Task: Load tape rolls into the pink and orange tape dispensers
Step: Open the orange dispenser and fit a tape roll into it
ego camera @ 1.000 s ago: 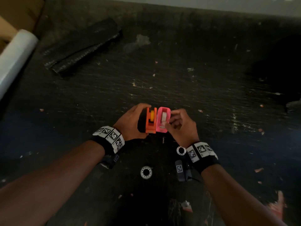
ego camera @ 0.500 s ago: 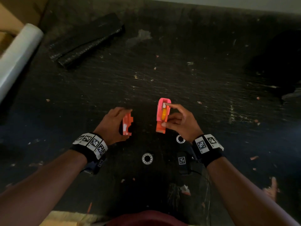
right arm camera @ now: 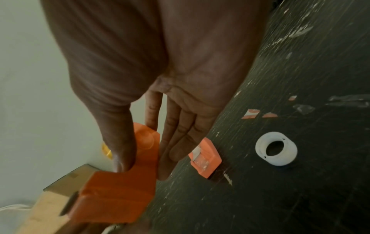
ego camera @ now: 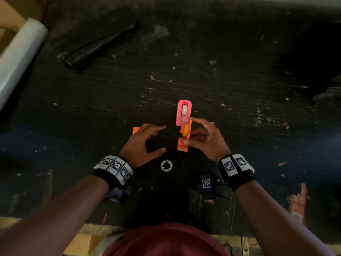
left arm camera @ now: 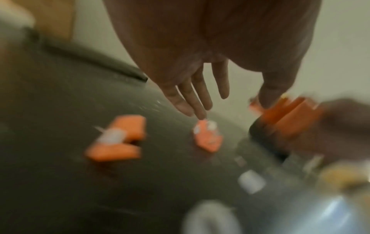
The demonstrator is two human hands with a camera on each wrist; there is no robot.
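In right hand (ego camera: pixel 206 139): orange dispenser (ego camera: pixel 185 137)

Both forearms are bare, with no sleeves. Each wrist wears a black band (ego camera: pixel 238 174) ringed with white square tags printed in black-and-white checker codes (ego camera: pixel 116 166). A small dark camera unit (ego camera: pixel 206 183) bearing one more such tag hangs under the right wrist, at 7 o'clock from its band. A maroon garment (ego camera: pixel 166 241) covers the torso.
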